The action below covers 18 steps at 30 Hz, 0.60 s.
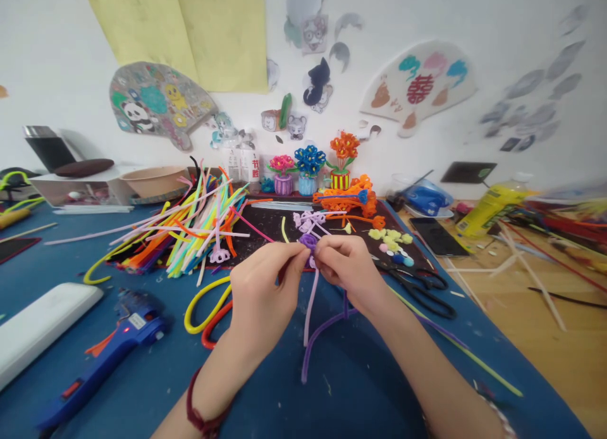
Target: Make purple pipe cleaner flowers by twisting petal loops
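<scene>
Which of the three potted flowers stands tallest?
The orange flower, rightmost in the row: its bloom tops both the blue flower and the pink flower.

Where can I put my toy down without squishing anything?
On the blue table cover, one patch lies between the blue glue gun and the dark red bracelet; another between the left forearm and right forearm, nearer than the purple pipe cleaner. Both look bare but for tiny specks. Farther back it's crowded: pipe-cleaner pile, orange heap, little yellow pieces and scissors.

Craft workspace: glue gun (105, 366), heaped pipe cleaners (192, 236).
</scene>
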Tool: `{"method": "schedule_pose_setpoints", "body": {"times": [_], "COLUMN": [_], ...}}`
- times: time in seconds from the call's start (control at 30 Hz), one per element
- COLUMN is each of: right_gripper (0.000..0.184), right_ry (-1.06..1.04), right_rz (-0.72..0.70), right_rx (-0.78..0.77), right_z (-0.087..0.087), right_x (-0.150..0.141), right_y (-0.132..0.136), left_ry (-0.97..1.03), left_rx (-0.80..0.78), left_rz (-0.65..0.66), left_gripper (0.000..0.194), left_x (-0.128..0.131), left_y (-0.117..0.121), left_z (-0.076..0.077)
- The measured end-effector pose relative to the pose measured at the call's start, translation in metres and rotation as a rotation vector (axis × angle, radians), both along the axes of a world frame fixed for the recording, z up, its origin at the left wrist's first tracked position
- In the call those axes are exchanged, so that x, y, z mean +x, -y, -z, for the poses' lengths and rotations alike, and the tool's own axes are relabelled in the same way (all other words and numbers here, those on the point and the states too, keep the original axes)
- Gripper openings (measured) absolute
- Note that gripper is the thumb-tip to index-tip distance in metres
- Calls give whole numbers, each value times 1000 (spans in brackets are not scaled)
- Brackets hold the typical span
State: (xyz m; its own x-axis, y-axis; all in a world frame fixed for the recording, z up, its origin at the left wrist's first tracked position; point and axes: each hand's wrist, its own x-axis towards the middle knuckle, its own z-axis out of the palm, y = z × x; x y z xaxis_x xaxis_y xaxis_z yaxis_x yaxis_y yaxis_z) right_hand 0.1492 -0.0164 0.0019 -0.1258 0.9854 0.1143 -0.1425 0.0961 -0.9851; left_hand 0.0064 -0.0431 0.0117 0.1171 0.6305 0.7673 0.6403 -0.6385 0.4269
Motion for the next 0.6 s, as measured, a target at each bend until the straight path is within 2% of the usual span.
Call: {"method": "schedule_pose_setpoints", "body": {"times": [0.13,0.37,0.6], "right_gripper": [16,16,17], "right_ry": [9,23,57], "right_rz": [9,29,20], "right_rx": [3,4,33], "right_z": [0,0,1], "right_x": [-1,-1,1], "right_y": [0,-1,-1], "left_ry": [79,399,431], "left_rx": [-64,-441,-480], "left_rz": [-30,115,205], "left_gripper": [9,11,10], "left_x": [1,2,2], "left_y": [1,-6,-8], "left_z": [1,-1,-4]}}
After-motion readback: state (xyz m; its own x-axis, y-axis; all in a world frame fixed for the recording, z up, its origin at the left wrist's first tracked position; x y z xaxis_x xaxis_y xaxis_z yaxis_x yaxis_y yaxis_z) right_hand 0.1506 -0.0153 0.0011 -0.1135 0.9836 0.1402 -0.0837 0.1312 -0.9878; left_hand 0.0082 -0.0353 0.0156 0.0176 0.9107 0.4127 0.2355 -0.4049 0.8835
